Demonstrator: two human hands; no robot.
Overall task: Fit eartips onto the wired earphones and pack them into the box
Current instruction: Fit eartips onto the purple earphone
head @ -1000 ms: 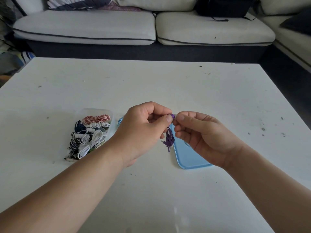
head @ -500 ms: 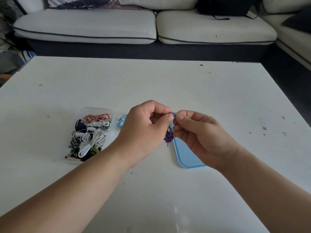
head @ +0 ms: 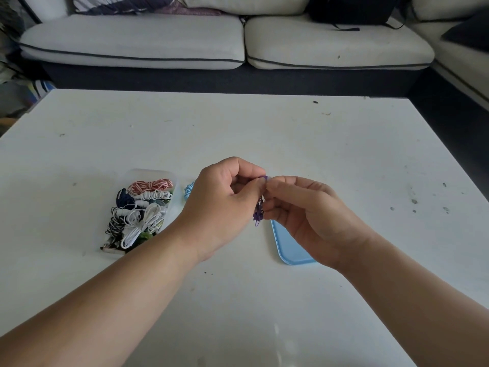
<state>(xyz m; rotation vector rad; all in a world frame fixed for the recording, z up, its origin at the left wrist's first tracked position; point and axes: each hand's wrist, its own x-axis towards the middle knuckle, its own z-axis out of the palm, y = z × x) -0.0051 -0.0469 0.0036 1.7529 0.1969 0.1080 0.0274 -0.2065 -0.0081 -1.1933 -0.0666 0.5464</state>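
Box (head: pixel 150 171): clear plastic, lying on the tabletop (head: pixel 264 133) at the left, well apart from its left edge.
Box contents: coiled earphones (head: pixel 143 215) packed close together. There is a red-and-white striped bundle at the far end, white bundles in the middle, and dark blue and black-and-white ones on the left side.
Light blue coil (head: pixel 188 190): a small bundle of cord just right of the box, half hidden behind the left hand's knuckles.
Left grip (head: pixel 222 205): a bare hand raised above the tabletop with its fingers curled in. Thumb and forefinger are pinched together on the top of the purple earphones (head: pixel 258 214).
Purple earphones: held in the air between the two hands. A small purple piece shows at the pinch, and the coiled cord hangs down from it between the palms. Whether an eartip sits on the bud is too small to tell.
Right grip (head: pixel 309 215): a bare hand facing the left one, fingertips touching it. Thumb and forefinger pinch the same purple piece, and the other fingers are curled loosely beneath.
Blue lid (head: pixel 288 245): light blue with rounded corners, flat on the tabletop. Its far part is hidden under the right hand.
Sofa (head: pixel 132 41): pale cushions with dark piping, beyond the tabletop's far edge.
Black bag (head: pixel 349 9): on the right cushion.
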